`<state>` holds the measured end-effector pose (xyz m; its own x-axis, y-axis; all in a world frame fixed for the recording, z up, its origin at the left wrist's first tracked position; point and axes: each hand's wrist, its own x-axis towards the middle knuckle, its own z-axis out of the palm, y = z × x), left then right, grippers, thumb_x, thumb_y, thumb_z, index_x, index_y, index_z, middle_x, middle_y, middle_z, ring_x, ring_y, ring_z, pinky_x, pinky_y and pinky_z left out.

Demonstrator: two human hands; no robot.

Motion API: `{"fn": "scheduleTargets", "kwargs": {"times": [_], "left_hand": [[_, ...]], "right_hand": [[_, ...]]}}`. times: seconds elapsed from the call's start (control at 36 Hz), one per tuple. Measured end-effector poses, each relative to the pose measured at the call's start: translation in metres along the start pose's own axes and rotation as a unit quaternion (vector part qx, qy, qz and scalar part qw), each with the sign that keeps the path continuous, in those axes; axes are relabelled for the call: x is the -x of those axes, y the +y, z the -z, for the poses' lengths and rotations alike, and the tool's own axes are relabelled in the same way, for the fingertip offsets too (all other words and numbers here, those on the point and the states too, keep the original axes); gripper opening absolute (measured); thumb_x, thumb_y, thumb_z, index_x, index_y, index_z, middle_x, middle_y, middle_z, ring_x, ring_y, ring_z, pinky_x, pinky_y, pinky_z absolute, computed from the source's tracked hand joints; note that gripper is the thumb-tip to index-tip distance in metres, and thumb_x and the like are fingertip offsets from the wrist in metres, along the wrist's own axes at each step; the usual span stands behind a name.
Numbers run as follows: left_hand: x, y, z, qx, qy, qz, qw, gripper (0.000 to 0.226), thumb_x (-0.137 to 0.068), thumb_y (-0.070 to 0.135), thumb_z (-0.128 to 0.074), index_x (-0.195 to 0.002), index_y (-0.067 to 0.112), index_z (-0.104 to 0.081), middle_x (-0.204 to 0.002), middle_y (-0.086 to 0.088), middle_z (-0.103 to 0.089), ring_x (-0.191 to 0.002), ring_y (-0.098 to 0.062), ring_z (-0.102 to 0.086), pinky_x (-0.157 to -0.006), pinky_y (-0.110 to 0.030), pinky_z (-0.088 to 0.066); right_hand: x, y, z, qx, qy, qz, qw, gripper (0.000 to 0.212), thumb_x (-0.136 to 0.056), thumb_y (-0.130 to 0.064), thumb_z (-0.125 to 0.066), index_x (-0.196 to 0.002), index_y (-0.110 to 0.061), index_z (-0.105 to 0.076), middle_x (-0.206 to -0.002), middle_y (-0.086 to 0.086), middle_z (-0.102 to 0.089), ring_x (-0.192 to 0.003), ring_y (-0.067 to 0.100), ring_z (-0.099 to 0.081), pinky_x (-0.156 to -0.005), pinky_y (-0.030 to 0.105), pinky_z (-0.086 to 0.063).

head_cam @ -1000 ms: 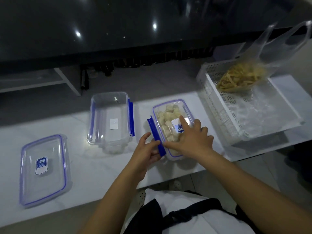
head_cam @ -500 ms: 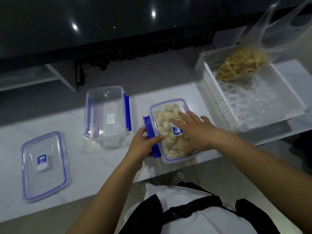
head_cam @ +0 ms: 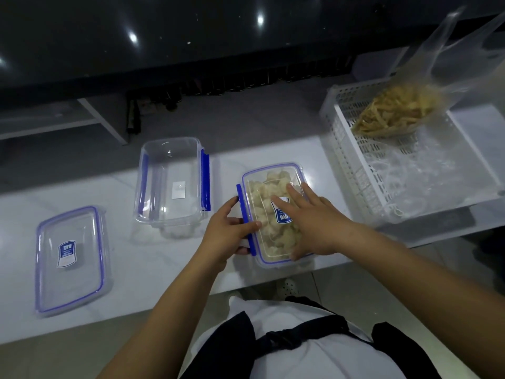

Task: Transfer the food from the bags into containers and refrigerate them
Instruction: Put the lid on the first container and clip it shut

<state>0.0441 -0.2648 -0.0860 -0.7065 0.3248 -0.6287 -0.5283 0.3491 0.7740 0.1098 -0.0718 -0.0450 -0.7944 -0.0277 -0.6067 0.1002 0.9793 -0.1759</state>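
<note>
At the upper right of the frame the plastic bag (head_cam: 448, 64) is cut off, and the lid label (head_cam: 282, 212) lies partly hidden under the right hand (head_cam: 314, 220).

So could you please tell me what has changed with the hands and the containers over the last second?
The right hand uncurled and now lies flat on the filled container's lid, pressing it down. The left hand shifted its grip on the blue side clip, thumb now reaching over the lid's edge. The empty container, spare lid and bag of strips in the basket kept their places.
</note>
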Motion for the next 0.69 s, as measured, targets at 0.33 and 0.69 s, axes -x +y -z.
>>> {"fn": "scheduleTargets", "kwargs": {"times": [0.33, 0.69], "left_hand": [[0.002, 0.005, -0.009, -0.023, 0.020, 0.010, 0.999, 0.079, -0.088, 0.013, -0.075, -0.153, 0.036, -0.036, -0.104, -0.001, -0.069, -0.089, -0.018, -0.071, -0.048, -0.026, -0.056], [-0.003, 0.012, -0.001, -0.075, -0.001, 0.001, 0.997, 0.077, -0.093, 0.012, -0.070, -0.152, 0.043, -0.033, -0.099, 0.001, -0.071, -0.089, -0.015, -0.070, -0.049, -0.027, -0.057]], "right_hand": [[0.001, -0.002, 0.003, -0.016, -0.009, -0.014, 1.000, 0.129, -0.071, -0.049, -0.084, -0.157, -0.039, 0.011, -0.165, 0.000, 0.025, -0.149, 0.029, 0.029, -0.122, 0.055, 0.000], [0.015, 0.030, -0.018, -0.444, 0.201, -0.065, 0.871, 0.086, -0.082, -0.030, -0.080, -0.153, -0.041, -0.032, -0.158, -0.012, -0.033, -0.136, 0.005, -0.035, -0.105, 0.030, -0.035]]}}
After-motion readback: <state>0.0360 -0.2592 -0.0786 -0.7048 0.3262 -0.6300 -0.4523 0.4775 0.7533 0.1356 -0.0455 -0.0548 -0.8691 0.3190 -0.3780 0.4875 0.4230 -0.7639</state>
